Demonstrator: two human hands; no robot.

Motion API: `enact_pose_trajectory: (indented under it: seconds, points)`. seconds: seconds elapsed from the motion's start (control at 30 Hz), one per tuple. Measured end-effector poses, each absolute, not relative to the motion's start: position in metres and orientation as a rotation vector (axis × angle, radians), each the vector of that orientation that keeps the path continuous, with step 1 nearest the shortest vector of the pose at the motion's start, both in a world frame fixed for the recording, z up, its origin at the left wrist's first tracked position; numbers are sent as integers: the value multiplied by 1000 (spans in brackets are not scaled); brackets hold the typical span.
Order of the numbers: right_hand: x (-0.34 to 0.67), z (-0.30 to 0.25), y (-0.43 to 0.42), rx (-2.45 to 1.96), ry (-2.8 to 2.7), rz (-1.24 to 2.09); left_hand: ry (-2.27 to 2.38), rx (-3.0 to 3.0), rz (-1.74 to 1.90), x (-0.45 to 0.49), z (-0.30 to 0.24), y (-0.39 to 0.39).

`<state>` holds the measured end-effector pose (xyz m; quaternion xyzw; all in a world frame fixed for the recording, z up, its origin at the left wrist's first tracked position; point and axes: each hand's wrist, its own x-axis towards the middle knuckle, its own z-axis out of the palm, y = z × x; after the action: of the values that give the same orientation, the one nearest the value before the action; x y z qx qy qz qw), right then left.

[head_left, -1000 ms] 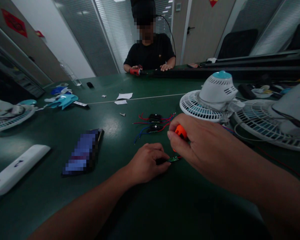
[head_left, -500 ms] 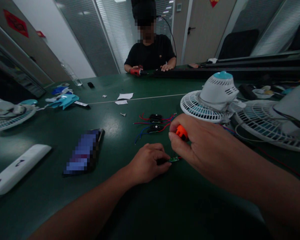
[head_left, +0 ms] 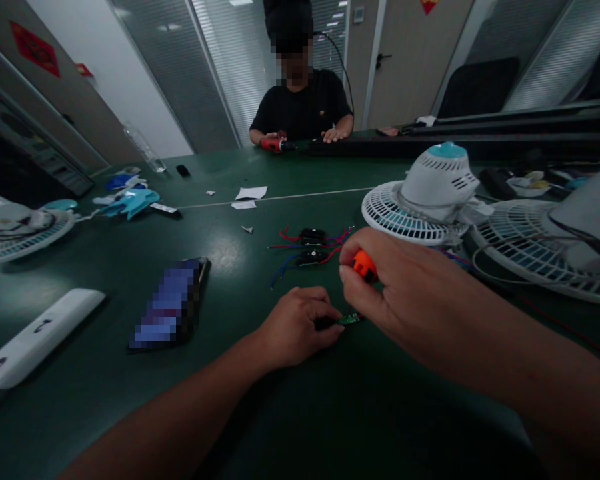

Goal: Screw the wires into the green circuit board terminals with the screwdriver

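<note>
My left hand [head_left: 295,325] rests on the green table [head_left: 330,413], fingers closed, pinching a small green circuit board [head_left: 349,319] flat against the surface. My right hand [head_left: 400,280] is curled round an orange-handled screwdriver [head_left: 364,263], held upright with its tip down at the board. Just beyond my hands lie two small black parts with red and blue wires [head_left: 310,245].
Two white fan grilles with a motor housing [head_left: 430,200] lie at the right. A phone [head_left: 170,303] and a white remote-like piece [head_left: 35,337] lie at the left, with blue fan blades [head_left: 127,200] further back. A person in black [head_left: 300,100] sits across the table.
</note>
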<state>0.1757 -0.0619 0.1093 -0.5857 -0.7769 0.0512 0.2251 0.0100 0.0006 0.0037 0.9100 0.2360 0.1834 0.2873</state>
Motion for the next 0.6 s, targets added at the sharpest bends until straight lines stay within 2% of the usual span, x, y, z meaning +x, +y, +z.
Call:
enact_pose_trajectory:
  seconds: [0.6]
  points:
    - [177,105,-60,-1550,-2133,136,610,2427,499,11,5,1]
